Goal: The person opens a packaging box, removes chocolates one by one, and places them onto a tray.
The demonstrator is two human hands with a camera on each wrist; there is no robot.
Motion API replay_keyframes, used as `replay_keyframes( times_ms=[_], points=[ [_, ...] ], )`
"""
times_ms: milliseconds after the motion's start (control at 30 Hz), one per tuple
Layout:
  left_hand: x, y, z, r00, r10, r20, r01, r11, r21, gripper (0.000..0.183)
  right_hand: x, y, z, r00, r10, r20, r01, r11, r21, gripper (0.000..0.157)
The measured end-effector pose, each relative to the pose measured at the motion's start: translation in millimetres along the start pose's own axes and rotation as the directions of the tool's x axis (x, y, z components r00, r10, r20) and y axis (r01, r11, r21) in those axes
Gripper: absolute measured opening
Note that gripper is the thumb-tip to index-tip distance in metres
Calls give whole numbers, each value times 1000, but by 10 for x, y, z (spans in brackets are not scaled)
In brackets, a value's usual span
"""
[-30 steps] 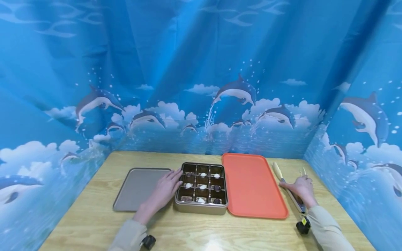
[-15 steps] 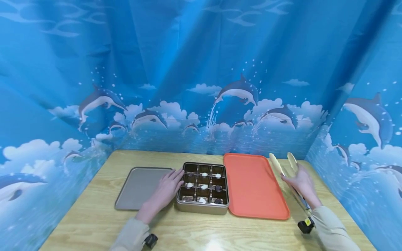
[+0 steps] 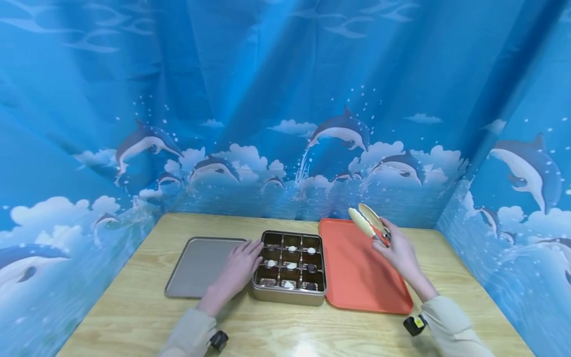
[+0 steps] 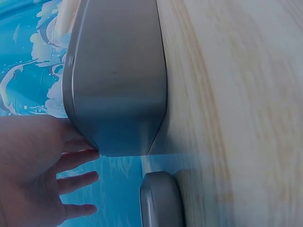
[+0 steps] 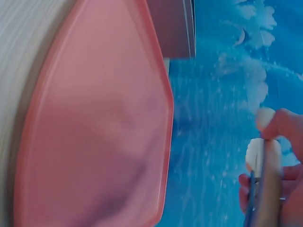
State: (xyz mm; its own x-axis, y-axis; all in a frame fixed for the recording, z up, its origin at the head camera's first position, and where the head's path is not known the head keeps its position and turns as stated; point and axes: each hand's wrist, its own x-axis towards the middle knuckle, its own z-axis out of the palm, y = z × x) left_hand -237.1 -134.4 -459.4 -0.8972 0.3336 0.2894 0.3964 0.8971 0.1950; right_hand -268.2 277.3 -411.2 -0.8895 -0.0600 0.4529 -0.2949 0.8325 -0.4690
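My left hand [image 3: 237, 271] rests with straight fingers at the left rim of a metal tin [image 3: 290, 296]. The tin has a dark divided insert, with small white and dark chocolates [image 3: 291, 266] in its compartments. In the left wrist view the fingers [image 4: 78, 182] spread beside the tin's corner. Up over the orange tray [image 3: 357, 292], my right hand [image 3: 400, 252] grips a pair of tongs [image 3: 360, 221] with cream-coloured tips. The tips stand apart with nothing between them and point left. The right wrist view shows the tongs blurred, their handles partly hidden by the hand.
A flat grey tray [image 3: 200, 267] lies left of the tin, partly under the left forearm in view. The orange tray adjoins the tin's right side. All stand on a wooden table [image 3: 276, 332], bounded behind and at the sides by a blue dolphin curtain [image 3: 250, 99].
My right hand has picked the tongs up from the table right of the orange tray and carried them left over it. The tongs' tips have spread. The left hand stays at the tin.
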Motion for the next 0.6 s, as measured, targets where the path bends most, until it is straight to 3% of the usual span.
replay_keyframes(
  times_ms=[100,200,400,600],
  points=[
    [2,-2,21,1000,-7,1,7,1000,-5,46,31,-105,94,998,-2,-59,3,1000,17,60],
    [6,2,38,1000,-3,1,3,1000,-17,46,57,-187,164,998,10,-65,-9,1000,21,54],
    [-10,18,28,1000,9,-14,-9,999,-38,46,99,-356,261,1000,16,27,-17,999,33,63],
    [-37,14,5,1000,-15,8,15,999,-52,48,177,-601,370,991,-100,92,99,995,9,74]
  ],
)
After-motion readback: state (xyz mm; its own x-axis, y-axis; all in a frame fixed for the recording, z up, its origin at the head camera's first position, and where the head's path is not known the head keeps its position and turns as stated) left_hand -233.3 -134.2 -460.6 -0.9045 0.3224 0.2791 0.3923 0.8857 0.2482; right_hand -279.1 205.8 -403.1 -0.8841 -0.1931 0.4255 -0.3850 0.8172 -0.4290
